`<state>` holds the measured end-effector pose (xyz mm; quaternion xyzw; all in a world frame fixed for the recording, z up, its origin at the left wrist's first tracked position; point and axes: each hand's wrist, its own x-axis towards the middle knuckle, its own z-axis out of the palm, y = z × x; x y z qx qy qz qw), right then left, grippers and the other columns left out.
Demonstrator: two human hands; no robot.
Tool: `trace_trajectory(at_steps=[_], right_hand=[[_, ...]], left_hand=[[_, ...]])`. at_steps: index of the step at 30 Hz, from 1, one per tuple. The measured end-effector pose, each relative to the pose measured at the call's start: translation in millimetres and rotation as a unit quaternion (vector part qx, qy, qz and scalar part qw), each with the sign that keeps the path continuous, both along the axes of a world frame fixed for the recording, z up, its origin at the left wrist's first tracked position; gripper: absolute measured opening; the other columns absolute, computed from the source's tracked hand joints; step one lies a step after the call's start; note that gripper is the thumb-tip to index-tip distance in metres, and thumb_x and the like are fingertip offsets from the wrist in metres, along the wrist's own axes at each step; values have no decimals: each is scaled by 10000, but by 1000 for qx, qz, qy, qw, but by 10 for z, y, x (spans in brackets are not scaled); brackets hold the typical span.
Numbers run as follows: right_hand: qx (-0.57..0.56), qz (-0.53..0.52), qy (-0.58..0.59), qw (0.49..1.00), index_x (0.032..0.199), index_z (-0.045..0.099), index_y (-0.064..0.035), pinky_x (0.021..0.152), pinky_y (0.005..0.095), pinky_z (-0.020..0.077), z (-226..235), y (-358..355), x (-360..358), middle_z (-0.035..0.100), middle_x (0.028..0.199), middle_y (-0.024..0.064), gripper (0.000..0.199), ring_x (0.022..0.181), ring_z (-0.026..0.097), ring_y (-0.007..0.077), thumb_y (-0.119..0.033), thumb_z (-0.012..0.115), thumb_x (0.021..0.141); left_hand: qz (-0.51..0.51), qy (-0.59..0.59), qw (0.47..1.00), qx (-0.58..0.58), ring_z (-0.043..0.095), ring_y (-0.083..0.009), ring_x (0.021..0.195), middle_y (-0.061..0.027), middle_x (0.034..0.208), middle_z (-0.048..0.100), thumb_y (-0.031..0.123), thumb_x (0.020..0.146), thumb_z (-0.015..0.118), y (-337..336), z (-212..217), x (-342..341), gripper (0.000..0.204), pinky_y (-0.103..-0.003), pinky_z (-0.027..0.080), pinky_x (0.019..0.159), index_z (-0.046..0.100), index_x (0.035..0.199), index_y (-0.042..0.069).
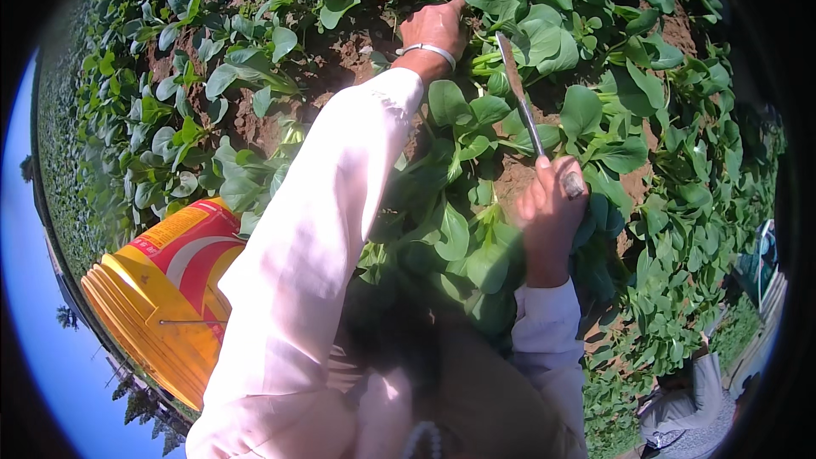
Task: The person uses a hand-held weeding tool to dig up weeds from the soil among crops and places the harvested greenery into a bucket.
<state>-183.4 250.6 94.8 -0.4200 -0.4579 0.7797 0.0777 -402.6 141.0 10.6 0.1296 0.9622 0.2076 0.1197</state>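
Observation:
My right hand (549, 208) is wrapped round the handle of a long narrow knife (515, 83). Its worn, brownish blade points away from me and slightly left, among leafy green plants (544, 41). Farther off and to the left, my left hand (432, 32) reaches down to the soil beside the plants, a pale bangle at its wrist. The fingers look curled in, but their tips are hidden, and I cannot see what they grip. Pale green stalks (486, 65) show between that hand and the blade.
A yellow and red plastic bucket (157, 289) lies tilted among the plants at my left. Rows of leafy greens (242, 72) grow all around in brown soil (336, 59). Another person (693, 408) in light clothing is at the lower right.

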Motion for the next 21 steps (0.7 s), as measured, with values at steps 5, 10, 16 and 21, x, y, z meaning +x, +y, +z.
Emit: trace_trajectory(at_steps=[5,10,16,21], right_hand=[[6,20,12,1000,728,404,-86,360,255,287,14,-24,-22,358,489,-21,247,345,328,92,-64,589,890],[11,35,19,999,721,381,-92,364,253,283,44,-20,-17,337,491,-25,270,348,323,93,-84,585,898],[13,40,22,999,723,364,-105,370,246,285,96,1,-1,333,504,-25,281,363,316,84,-101,579,904],[12,41,15,999,725,362,-106,374,241,291,18,28,16,322,505,-28,284,367,314,79,-110,580,907]], left_hand=[[-26,46,999,-13,624,-410,892,-201,905,655,138,747,647,-11,-130,-68,349,-488,513,758,611,1094,149],[37,125,944,303,611,-290,690,-202,789,638,12,717,540,-348,-193,6,332,-313,491,693,583,1045,-25],[217,109,887,392,605,-234,855,-144,978,650,29,854,526,-1115,23,78,257,-313,462,795,537,1103,-36],[53,142,971,187,614,-338,898,-242,962,632,-1,705,459,-1173,-153,120,461,-347,464,845,511,1158,-62]])
